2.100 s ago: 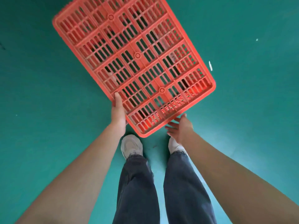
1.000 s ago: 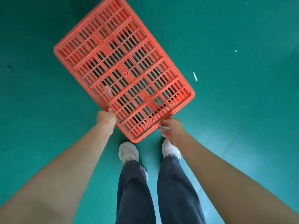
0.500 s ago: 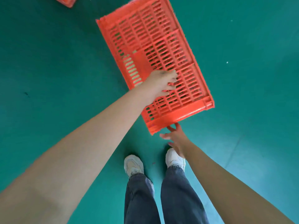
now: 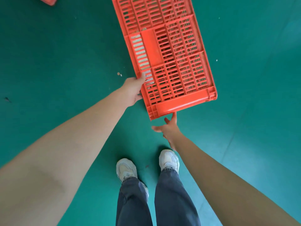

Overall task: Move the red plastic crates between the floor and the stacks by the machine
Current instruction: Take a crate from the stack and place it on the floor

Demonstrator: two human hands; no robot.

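A red slatted plastic crate [image 4: 171, 54] stands tilted over the green floor [image 4: 48, 62], its open side facing left and its top cut off by the frame. The left hand [image 4: 133, 90] grips the crate's left long rim, fingers curled inside and showing through the slots. The right hand [image 4: 169, 129] is spread open just below the crate's near corner, one fingertip touching the rim. White sneakers [image 4: 126, 169] stand below the crate. Another red crate's corner [image 4: 48, 0] lies well to its left.

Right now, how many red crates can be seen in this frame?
2. One red crate is up front, its long side gripped by the left hand, with the right hand touching its near end. A second crate shows only a corner at the top-left edge; others may lie outside view.
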